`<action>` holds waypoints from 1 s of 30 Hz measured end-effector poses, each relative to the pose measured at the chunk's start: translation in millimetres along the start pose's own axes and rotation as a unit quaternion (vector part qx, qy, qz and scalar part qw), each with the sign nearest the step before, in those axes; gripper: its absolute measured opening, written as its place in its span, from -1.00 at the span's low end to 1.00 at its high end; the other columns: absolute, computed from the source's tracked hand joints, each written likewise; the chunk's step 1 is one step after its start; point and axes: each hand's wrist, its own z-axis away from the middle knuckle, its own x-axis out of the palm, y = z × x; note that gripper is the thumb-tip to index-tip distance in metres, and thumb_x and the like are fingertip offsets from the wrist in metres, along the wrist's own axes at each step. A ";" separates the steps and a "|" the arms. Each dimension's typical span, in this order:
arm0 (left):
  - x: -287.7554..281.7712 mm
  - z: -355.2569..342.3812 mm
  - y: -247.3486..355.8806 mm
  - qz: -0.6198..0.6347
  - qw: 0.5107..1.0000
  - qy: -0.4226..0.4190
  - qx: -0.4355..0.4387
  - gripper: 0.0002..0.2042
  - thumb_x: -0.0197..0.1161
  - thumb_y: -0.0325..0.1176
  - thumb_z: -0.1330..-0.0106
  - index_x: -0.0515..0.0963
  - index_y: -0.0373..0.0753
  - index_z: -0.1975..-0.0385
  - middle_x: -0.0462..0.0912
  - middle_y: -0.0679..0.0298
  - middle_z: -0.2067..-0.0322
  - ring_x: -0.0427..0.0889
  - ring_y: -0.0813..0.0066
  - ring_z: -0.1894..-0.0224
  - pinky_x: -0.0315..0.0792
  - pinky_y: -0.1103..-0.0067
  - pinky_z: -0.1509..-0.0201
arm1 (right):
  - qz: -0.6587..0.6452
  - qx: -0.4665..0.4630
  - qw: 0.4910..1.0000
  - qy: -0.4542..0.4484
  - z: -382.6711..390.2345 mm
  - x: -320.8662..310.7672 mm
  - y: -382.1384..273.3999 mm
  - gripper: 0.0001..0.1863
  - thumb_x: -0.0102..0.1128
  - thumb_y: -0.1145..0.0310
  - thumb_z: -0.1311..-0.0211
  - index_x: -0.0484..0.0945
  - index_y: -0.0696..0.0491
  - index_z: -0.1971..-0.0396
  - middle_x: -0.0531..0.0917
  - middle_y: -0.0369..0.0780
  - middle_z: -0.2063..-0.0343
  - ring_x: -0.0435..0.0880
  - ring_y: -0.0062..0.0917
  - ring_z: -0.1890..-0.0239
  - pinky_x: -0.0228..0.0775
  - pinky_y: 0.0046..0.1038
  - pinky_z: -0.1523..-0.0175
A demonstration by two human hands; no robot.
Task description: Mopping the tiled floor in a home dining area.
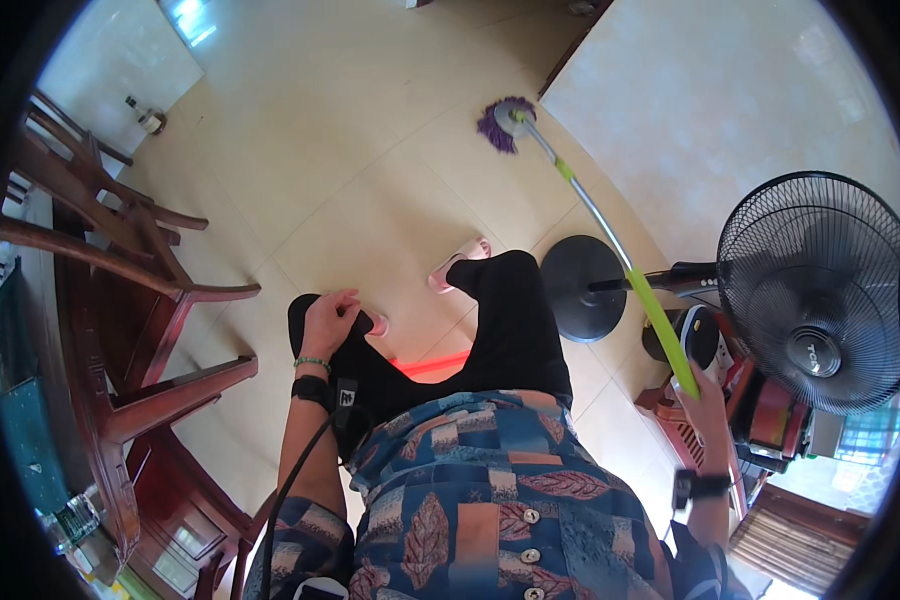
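A mop (660, 320) with a lime-green grip and a silver pole slants away from my right side. Its round head with purple strands (495, 132) rests on the tiled floor ahead, close to the foot of the wall. Wrapped around the end of the green grip is my right hand (706, 405), with a dark band at the wrist. My left hand (332, 322) lies on my left knee, holding nothing, its fingers loosely bent and partly apart. I appear to be seated; a bit of a red seat (432, 366) shows between my legs.
A black standing fan (815, 290) is at the right, its round base (582, 288) on the floor near the mop pole. Dark wooden chairs (160, 300) line the left side. A glass bottle (150, 118) stands by the far-left wall. A pale wall (730, 90) borders the right.
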 end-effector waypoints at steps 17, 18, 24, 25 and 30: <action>-0.1 4.6 -14.1 0.123 0.990 0.026 -0.058 -0.77 0.16 -0.51 -0.30 0.59 -0.36 0.07 0.74 0.16 0.33 0.72 0.50 0.24 0.52 0.62 0.10 | -0.108 -0.044 0.989 -0.094 -233.2 110.3 -82.7 -0.30 0.27 0.42 0.01 0.29 0.12 -0.22 0.63 -0.03 0.48 0.68 -0.30 0.54 0.51 -0.31 0.42; 0.0 4.8 -13.7 0.124 0.990 0.032 -0.055 -0.77 0.17 -0.50 -0.29 0.60 -0.34 0.09 0.75 0.17 0.34 0.73 0.49 0.25 0.53 0.62 0.12 | -0.113 0.009 0.986 -0.124 -202.6 105.9 -59.1 -0.17 0.27 0.44 0.00 0.17 0.05 -0.35 0.64 -0.03 0.46 0.69 -0.33 0.47 0.52 -0.33 0.36; -5.3 5.7 -5.9 0.108 0.991 0.025 -0.077 -0.78 0.17 -0.48 -0.30 0.60 -0.37 0.10 0.75 0.15 0.36 0.73 0.48 0.24 0.54 0.61 0.11 | -0.130 0.067 0.958 -0.245 33.1 79.7 72.6 -0.12 0.25 0.60 -0.07 0.07 0.00 -0.42 0.54 -0.25 0.47 0.53 -0.54 0.55 0.44 -0.48 0.45; -6.2 5.5 -4.7 0.098 0.993 0.028 -0.062 -0.78 0.17 -0.48 -0.30 0.60 -0.37 0.10 0.75 0.15 0.36 0.73 0.48 0.24 0.54 0.61 0.11 | -0.184 0.086 0.941 -0.269 75.0 75.2 80.4 -0.11 0.26 0.59 -0.07 0.07 -0.02 -0.43 0.55 -0.27 0.49 0.54 -0.57 0.53 0.44 -0.49 0.42; -6.7 5.8 -2.1 0.109 0.991 0.020 -0.075 -0.79 0.17 -0.49 -0.30 0.59 -0.37 0.10 0.74 0.16 0.36 0.72 0.50 0.25 0.54 0.60 0.11 | -0.266 0.314 0.860 -0.302 215.9 37.8 63.7 -0.21 0.26 0.61 -0.02 0.26 -0.01 -0.34 0.57 -0.32 0.51 0.55 -0.61 0.55 0.42 -0.54 0.43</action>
